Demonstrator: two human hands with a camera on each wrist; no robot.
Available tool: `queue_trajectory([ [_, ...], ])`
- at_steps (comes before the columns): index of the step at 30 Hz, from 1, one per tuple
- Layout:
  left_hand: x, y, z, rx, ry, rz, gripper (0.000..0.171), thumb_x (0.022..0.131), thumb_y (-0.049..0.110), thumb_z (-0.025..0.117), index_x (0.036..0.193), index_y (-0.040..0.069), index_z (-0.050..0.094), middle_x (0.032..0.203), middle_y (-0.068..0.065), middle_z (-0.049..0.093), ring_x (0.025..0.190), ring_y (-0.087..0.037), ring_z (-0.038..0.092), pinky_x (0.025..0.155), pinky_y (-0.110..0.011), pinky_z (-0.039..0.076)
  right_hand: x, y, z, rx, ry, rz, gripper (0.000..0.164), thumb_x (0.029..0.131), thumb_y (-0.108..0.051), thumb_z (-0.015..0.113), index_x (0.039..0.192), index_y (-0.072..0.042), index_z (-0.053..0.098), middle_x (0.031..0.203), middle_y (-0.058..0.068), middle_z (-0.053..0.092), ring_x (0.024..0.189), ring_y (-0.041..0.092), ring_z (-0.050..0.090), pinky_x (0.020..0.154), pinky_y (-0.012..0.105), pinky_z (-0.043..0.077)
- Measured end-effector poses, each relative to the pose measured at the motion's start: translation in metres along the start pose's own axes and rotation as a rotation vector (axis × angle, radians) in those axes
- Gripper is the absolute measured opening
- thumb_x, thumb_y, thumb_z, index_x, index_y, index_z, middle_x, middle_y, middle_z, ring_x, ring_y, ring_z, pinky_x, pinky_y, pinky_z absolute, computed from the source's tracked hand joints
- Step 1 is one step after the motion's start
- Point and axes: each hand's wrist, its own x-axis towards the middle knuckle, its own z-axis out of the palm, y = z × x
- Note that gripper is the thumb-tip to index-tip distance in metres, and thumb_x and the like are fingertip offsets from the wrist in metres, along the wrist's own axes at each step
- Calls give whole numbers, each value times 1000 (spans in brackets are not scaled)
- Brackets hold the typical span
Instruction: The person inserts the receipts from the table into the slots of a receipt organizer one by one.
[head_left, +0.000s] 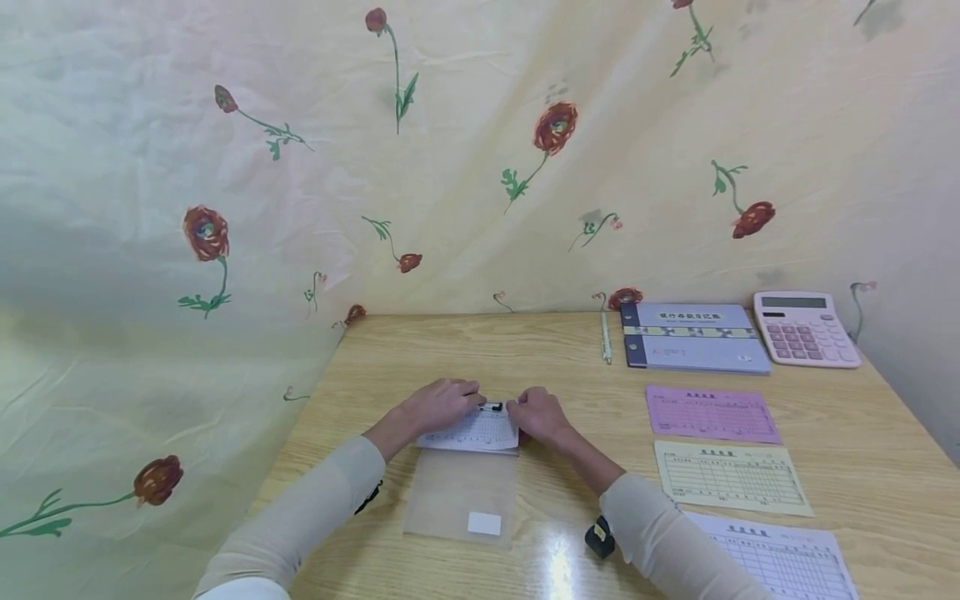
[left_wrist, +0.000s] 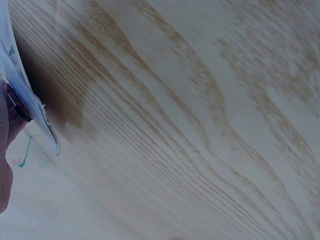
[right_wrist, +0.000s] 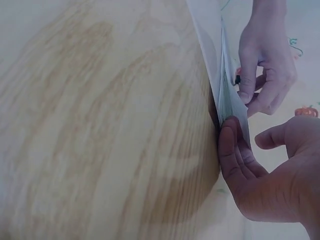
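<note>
A stack of white printed grid forms (head_left: 476, 433) is lifted at its far edge, over a translucent sleeve (head_left: 442, 492) with a white label. My left hand (head_left: 444, 404) is at the far edge of the forms and pinches a small black binder clip (head_left: 492, 407) with a silver handle. In the right wrist view the left hand (right_wrist: 267, 62) has its thumb against the papers (right_wrist: 225, 85) beside the clip. The right hand (head_left: 542, 414) is at their right corner. Its straight fingers (right_wrist: 231, 145) touch the paper edge, with the thumb held apart.
Purple (head_left: 712, 413), yellow (head_left: 731, 477) and white (head_left: 780, 550) form sheets lie in a column on the right. Behind them are a blue ledger book (head_left: 693, 350), a pink calculator (head_left: 806, 333) and a pen (head_left: 606, 337). A flowered cloth (head_left: 465, 167) hangs at the table's back.
</note>
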Motion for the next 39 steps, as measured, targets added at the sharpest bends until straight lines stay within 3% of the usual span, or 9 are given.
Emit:
queue_trajectory([
  [5, 0, 0, 0, 7, 23, 5, 22, 108, 18, 65, 125, 10, 77, 101, 0, 68, 88, -11, 69, 74, -20, 59, 0, -2, -4, 41, -21, 13, 29, 107, -19, 54, 93, 2, 69, 75, 11, 68, 61, 20, 63, 53, 25, 51],
  [12, -2, 2, 0, -40, 42, -8, 25, 109, 25, 65, 125, 10, 77, 101, 0, 66, 89, -12, 69, 76, -21, 59, -2, -1, -3, 55, -37, -2, 26, 106, -12, 51, 105, 8, 68, 71, 12, 68, 57, 19, 63, 52, 26, 55],
  [18, -5, 0, 2, -147, 101, -40, 23, 107, 21, 68, 124, 10, 78, 104, 0, 66, 87, -10, 66, 78, -19, 58, -3, -1, -6, 71, -47, 2, 25, 105, -7, 51, 117, 12, 61, 77, 15, 68, 58, 21, 65, 54, 30, 59],
  [22, -8, -3, 1, -226, 91, -103, 24, 107, 12, 65, 129, 12, 77, 115, 0, 69, 95, -10, 69, 84, -19, 58, -7, -2, -12, 84, -59, 34, 27, 106, -8, 54, 124, 13, 60, 80, 15, 70, 61, 21, 69, 56, 30, 61],
  [26, -9, -6, -4, -343, 90, -193, 26, 107, 12, 67, 131, 12, 75, 122, -1, 70, 106, -14, 71, 92, -25, 59, -13, -2, -17, 110, -84, 25, 24, 105, -7, 62, 116, 13, 67, 75, 15, 72, 58, 21, 70, 53, 29, 60],
  [31, -9, -6, -5, -511, 115, -268, 29, 101, 17, 76, 129, 11, 76, 119, -1, 71, 102, -13, 72, 89, -22, 59, -22, 3, -20, 152, -119, -11, 14, 101, -2, 68, 99, 12, 73, 70, 16, 72, 53, 22, 69, 50, 31, 60],
  [39, -12, 2, 3, -699, 107, -374, 38, 94, 28, 84, 129, 14, 77, 117, 4, 70, 104, -10, 66, 93, -28, 56, -29, 7, -18, 243, -160, -8, 17, 102, -2, 69, 101, 13, 75, 75, 18, 74, 55, 18, 69, 53, 32, 62],
])
